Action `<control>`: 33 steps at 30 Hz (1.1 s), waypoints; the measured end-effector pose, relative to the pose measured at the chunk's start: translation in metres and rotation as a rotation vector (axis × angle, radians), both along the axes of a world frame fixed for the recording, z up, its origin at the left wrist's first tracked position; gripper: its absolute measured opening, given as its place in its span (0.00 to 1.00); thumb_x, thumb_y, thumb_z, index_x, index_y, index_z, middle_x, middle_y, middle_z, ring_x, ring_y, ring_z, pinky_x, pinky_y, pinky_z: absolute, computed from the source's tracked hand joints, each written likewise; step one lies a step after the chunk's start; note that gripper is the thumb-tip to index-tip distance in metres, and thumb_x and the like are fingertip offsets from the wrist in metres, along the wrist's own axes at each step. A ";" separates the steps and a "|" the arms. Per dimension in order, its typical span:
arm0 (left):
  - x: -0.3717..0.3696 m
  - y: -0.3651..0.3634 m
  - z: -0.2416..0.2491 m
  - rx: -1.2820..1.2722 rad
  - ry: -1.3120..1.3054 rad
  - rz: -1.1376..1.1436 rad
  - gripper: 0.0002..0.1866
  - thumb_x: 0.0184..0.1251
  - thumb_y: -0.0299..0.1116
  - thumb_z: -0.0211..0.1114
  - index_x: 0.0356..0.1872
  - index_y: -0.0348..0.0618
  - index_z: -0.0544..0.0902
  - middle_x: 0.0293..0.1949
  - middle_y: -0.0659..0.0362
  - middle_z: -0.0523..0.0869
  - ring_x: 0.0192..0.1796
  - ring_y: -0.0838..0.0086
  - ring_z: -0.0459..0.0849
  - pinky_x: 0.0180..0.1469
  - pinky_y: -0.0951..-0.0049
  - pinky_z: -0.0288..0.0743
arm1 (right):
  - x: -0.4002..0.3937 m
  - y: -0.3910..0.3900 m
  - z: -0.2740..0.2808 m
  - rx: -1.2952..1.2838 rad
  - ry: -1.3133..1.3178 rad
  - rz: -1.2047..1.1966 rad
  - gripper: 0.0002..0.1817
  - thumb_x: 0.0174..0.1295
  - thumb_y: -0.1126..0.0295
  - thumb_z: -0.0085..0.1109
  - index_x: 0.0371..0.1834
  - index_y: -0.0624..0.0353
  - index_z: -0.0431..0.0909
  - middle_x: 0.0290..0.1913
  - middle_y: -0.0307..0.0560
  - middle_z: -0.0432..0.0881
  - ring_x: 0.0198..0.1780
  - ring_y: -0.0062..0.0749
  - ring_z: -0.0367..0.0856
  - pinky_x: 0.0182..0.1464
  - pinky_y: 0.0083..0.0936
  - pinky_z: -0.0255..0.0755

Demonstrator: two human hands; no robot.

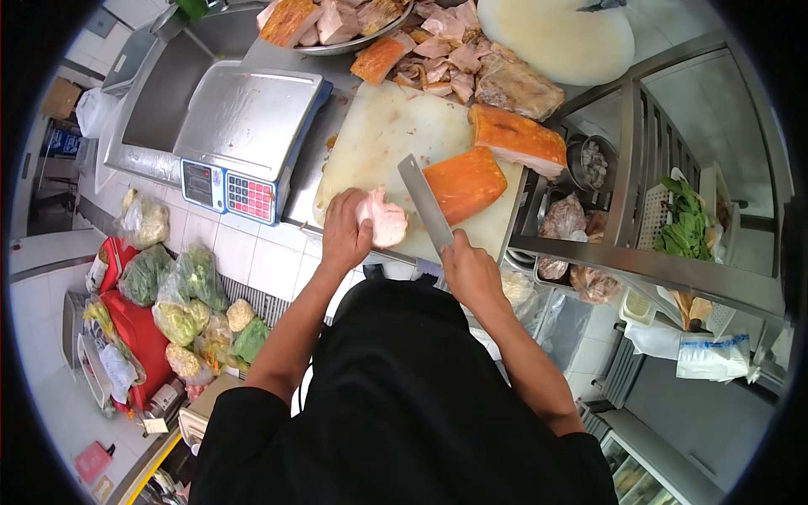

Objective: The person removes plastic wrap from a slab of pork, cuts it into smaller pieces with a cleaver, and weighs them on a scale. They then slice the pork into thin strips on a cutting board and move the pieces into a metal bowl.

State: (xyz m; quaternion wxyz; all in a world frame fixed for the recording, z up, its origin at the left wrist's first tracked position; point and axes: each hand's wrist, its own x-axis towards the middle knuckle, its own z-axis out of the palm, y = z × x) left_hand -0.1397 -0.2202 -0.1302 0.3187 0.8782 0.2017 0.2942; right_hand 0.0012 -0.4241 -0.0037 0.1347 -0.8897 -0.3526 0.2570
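Observation:
My right hand (pixel 471 271) is wrapped round the handle of a broad-bladed knife (pixel 427 202), its blade pointing up and left over the cutting board (pixel 370 126). Just right of the blade lies a block of roast pork (pixel 465 183) with orange-brown skin facing up. Under the fingers of my left hand (pixel 347 231) is a cut piece of pork (pixel 385 219), its pale flesh showing, near the board's front edge. Another skin-on slab of pork (pixel 519 139) rests at the board's right side.
A digital scale (pixel 244 126) stands left of the board, beside a steel sink (pixel 164 105). Behind are a heap of pork chunks (pixel 450 55), a heaped metal bowl (pixel 353 44) and a round white board (pixel 560 38). A metal rack (pixel 627 151) borders the right; bagged vegetables (pixel 198 278) sit lower left.

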 end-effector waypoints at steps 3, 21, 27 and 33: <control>0.006 0.001 0.009 -0.065 0.010 -0.011 0.25 0.70 0.41 0.59 0.62 0.37 0.74 0.62 0.40 0.76 0.64 0.42 0.74 0.68 0.48 0.67 | -0.006 -0.003 0.020 0.037 0.007 0.069 0.11 0.76 0.64 0.52 0.44 0.63 0.71 0.25 0.67 0.83 0.31 0.69 0.85 0.39 0.61 0.77; 0.028 0.005 0.021 -0.091 0.119 -0.043 0.20 0.54 0.33 0.67 0.49 0.41 0.80 0.56 0.47 0.78 0.60 0.49 0.75 0.65 0.54 0.70 | -0.012 0.006 0.024 -0.091 0.086 0.118 0.11 0.76 0.65 0.52 0.45 0.64 0.70 0.24 0.67 0.82 0.31 0.69 0.84 0.37 0.60 0.76; 0.033 0.007 0.019 -0.088 0.085 -0.039 0.21 0.53 0.33 0.68 0.50 0.41 0.79 0.53 0.47 0.80 0.58 0.48 0.77 0.65 0.54 0.70 | -0.003 0.041 0.010 -0.127 0.056 0.175 0.08 0.67 0.75 0.50 0.46 0.68 0.73 0.29 0.67 0.86 0.35 0.64 0.89 0.41 0.55 0.81; 0.033 0.005 0.019 -0.104 0.125 -0.020 0.21 0.53 0.31 0.68 0.50 0.41 0.78 0.54 0.47 0.79 0.57 0.48 0.76 0.63 0.54 0.71 | 0.011 0.045 0.020 -0.103 0.097 0.212 0.08 0.66 0.76 0.50 0.45 0.68 0.74 0.33 0.69 0.87 0.38 0.64 0.89 0.43 0.55 0.82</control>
